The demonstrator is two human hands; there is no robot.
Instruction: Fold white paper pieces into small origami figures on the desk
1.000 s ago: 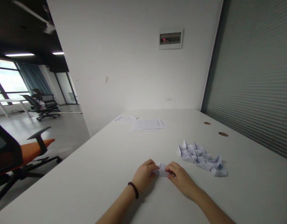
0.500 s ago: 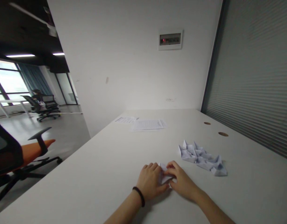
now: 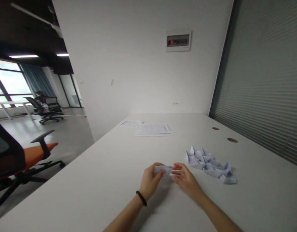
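Between the thumb and fingers of my left hand (image 3: 150, 180) is a small folded piece of white paper (image 3: 166, 169), raised a little above the table. A dark band circles that wrist. My right hand (image 3: 184, 178) is just to the right of the paper, fingers apart and holding nothing; whether a fingertip touches the paper's edge I cannot tell. Several folded paper boats (image 3: 211, 164) stand close together on the white table (image 3: 110, 180), to the right of my hands and farther off.
Printed sheets (image 3: 154, 129) lie toward the far end of the table, by the wall. Two round holes pierce the tabletop near the right-hand blinds (image 3: 259, 80). An orange office chair (image 3: 34, 156) stands on the floor at left. A person sits in the background.
My left hand has lifted the folded paper off the table and turned, thumb now in front. My right hand has let go of the paper and spread its fingers.
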